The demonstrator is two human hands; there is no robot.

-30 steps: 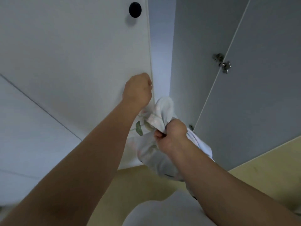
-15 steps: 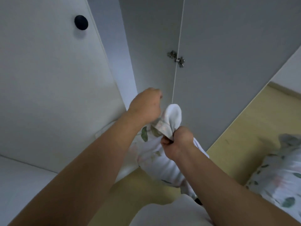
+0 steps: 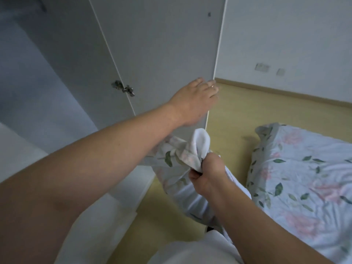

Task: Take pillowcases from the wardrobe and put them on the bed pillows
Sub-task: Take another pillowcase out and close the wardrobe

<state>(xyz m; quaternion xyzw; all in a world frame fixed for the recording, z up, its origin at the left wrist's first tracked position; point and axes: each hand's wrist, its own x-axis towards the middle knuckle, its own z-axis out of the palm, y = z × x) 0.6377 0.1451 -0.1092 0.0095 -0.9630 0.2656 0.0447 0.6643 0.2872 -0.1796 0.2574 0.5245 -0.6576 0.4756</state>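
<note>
One bunched white floral-print fabric pillowcase (image 3: 182, 161) is gripped in the closed right hand (image 3: 207, 175) at frame centre, while the flat, open left hand (image 3: 196, 100) is laid at twelve o'clock against one grey wardrobe door (image 3: 162, 54), with one floral-covered bed (image 3: 301, 180) at three o'clock.

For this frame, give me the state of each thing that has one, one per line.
White wardrobe door with metal hinge: swung open, left hand on its outer edge.
Left hand: open, fingers spread, empty.
Right hand: closed in a fist.
White floral-print pillowcases: bunched, gripped by the right hand.
Floral-covered bed: cover wrinkled.
</note>
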